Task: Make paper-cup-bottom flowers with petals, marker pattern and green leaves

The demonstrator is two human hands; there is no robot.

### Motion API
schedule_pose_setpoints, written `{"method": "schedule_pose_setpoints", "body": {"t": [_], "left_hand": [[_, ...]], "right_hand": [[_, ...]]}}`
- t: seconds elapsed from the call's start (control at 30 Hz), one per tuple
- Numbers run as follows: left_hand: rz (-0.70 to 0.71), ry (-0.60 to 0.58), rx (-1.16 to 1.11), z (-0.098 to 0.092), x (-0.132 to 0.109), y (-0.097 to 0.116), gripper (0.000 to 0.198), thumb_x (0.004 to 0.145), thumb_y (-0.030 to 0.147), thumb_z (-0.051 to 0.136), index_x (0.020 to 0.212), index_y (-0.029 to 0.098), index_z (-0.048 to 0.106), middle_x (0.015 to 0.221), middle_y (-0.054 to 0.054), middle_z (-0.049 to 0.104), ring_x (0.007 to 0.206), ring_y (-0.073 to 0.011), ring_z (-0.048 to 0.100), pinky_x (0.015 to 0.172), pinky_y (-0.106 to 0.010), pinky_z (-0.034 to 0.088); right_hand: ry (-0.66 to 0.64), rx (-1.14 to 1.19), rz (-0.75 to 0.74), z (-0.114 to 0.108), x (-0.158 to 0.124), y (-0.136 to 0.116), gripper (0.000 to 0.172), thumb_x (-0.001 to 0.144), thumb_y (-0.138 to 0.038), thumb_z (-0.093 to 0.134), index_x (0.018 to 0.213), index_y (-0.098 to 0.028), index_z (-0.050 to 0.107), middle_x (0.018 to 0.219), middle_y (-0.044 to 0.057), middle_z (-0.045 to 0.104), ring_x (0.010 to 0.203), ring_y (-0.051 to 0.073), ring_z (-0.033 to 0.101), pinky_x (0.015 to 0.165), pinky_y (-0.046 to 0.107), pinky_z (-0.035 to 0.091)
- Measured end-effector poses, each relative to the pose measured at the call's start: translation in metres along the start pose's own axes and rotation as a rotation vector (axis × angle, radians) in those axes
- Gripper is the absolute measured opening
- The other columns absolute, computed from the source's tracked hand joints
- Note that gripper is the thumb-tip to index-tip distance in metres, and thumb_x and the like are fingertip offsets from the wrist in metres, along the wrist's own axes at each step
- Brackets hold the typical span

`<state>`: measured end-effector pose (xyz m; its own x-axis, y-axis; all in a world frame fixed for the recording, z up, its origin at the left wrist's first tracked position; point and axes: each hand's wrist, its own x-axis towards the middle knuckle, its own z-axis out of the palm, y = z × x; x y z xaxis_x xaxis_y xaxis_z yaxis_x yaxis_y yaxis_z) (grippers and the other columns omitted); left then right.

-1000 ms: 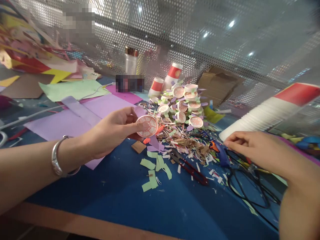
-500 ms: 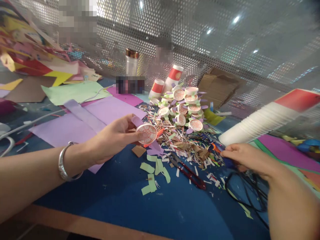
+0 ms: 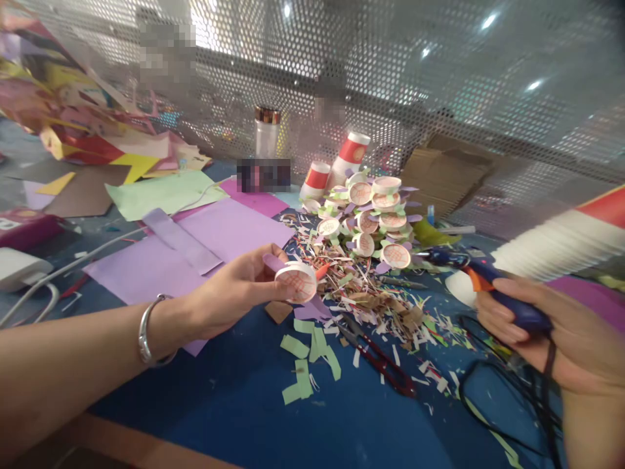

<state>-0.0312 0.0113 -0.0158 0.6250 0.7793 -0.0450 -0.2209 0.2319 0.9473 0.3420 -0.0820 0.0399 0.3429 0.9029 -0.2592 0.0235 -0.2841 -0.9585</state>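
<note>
In my left hand (image 3: 256, 281) is a small white paper-cup base (image 3: 295, 285) with an orange line pattern, pinched between thumb and fingers. A purple paper tab and a pointed orange piece stick out from it. My right hand (image 3: 530, 319) is wrapped round a dark blue hot glue gun (image 3: 520, 311) with an orange trigger; its nozzle points left toward a pile of similar cup-base pieces (image 3: 366, 221) with purple and green tabs. Below my left hand lie green paper strips (image 3: 303, 374). Red-handled thread snips (image 3: 378, 358) rest on the table between my hands.
Paper scraps (image 3: 385, 299) cover the middle of the blue table. Purple sheets (image 3: 234, 228) lie left. A long stack of paper cups (image 3: 561, 234) leans at right, near the black cord (image 3: 469, 384). Behind stand red-and-white cups (image 3: 316, 177), a jar (image 3: 266, 135) and cardboard (image 3: 439, 172).
My right hand has lifted the glue gun off the table beside the cup stack, its nozzle now in plain view. My left hand still holds the cup base. The camera view has shifted slightly.
</note>
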Motion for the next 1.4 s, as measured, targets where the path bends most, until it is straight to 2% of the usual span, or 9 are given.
{"method": "schedule_pose_setpoints", "body": {"t": [0.17,0.27,0.33,0.53,0.7,0.87,1.0,1.13,1.4], "left_hand": [[0.004,-0.027,-0.037,0.0,0.003,0.0,0.034,0.082,0.02,0.08,0.09,0.019,0.046,0.083,-0.002,0.073,0.077,-0.0135,0.068,0.069,-0.025,0.046],[-0.019,-0.038,-0.011,0.001,0.004,-0.003,0.039,0.081,0.026,0.082,0.09,0.02,0.045,0.082,-0.001,0.07,0.07,-0.0124,0.064,0.061,-0.024,0.044],[-0.032,-0.045,0.026,0.001,0.004,-0.003,0.041,0.08,0.029,0.083,0.09,0.02,0.045,0.08,0.0,0.068,0.068,-0.0123,0.062,0.058,-0.024,0.043],[-0.061,-0.036,-0.001,0.001,0.002,0.001,0.028,0.085,0.029,0.074,0.092,0.02,0.049,0.08,-0.003,0.069,0.067,-0.0139,0.062,0.062,-0.027,0.048],[-0.077,0.017,-0.106,0.002,0.003,0.003,0.012,0.081,0.019,0.064,0.09,0.018,0.056,0.076,-0.003,0.066,0.066,-0.0149,0.063,0.063,-0.028,0.05],[-0.082,-0.024,-0.032,0.002,0.003,0.002,0.011,0.084,0.023,0.065,0.092,0.018,0.058,0.078,-0.003,0.066,0.068,-0.0154,0.062,0.063,-0.027,0.05],[-0.046,-0.043,0.058,0.0,0.004,0.0,0.011,0.087,0.027,0.065,0.089,0.018,0.06,0.08,-0.004,0.066,0.069,-0.0154,0.061,0.065,-0.028,0.052],[-0.038,-0.062,0.079,-0.003,0.004,-0.002,0.013,0.088,0.028,0.065,0.088,0.02,0.056,0.079,-0.002,0.064,0.068,-0.0155,0.061,0.064,-0.028,0.052],[-0.029,-0.126,0.14,-0.004,0.004,-0.003,0.008,0.093,0.026,0.06,0.091,0.02,0.055,0.082,-0.001,0.066,0.075,-0.0145,0.064,0.067,-0.026,0.05]], "right_hand": [[-0.049,0.091,-0.074,0.014,-0.005,-0.002,0.036,0.088,-0.046,0.068,0.064,-0.022,0.054,0.056,0.0,0.034,0.046,0.012,0.03,0.04,0.03,0.025],[-0.165,0.093,-0.115,0.029,-0.011,0.0,0.025,0.087,-0.05,0.065,0.09,-0.026,0.069,0.055,-0.003,0.028,0.045,0.012,0.024,0.041,0.028,0.022],[-0.238,0.077,-0.103,0.04,-0.017,0.001,0.024,0.087,-0.049,0.065,0.087,-0.026,0.069,0.055,-0.003,0.028,0.045,0.012,0.022,0.042,0.029,0.025],[-0.295,0.179,-0.07,0.061,-0.023,0.008,0.021,0.08,-0.043,0.07,0.094,-0.028,0.066,0.07,0.001,0.045,0.048,0.012,0.032,0.043,0.027,0.033],[-0.38,0.257,-0.001,0.07,-0.021,0.018,0.025,0.083,-0.046,0.072,0.099,-0.028,0.066,0.075,-0.001,0.054,0.041,0.006,0.024,0.036,0.02,0.021],[-0.368,-0.044,0.007,0.087,-0.038,0.02,0.039,0.09,-0.062,0.065,0.097,-0.024,0.064,0.054,-0.002,0.05,0.043,0.01,0.036,0.038,0.018,0.024],[-0.383,-0.166,-0.106,0.095,-0.047,0.02,0.042,0.09,-0.062,0.065,0.087,-0.021,0.065,0.068,0.004,0.06,0.059,0.014,0.053,0.048,0.022,0.043],[-0.451,-0.265,-0.199,0.093,-0.044,0.025,0.047,0.095,-0.06,0.059,0.073,-0.019,0.065,0.073,0.005,0.059,0.062,0.014,0.054,0.048,0.022,0.046],[-0.339,-0.413,-0.218,0.095,-0.049,0.02,0.052,0.094,-0.063,0.058,0.064,-0.02,0.059,0.067,0.002,0.058,0.059,0.013,0.053,0.054,0.025,0.043]]}}
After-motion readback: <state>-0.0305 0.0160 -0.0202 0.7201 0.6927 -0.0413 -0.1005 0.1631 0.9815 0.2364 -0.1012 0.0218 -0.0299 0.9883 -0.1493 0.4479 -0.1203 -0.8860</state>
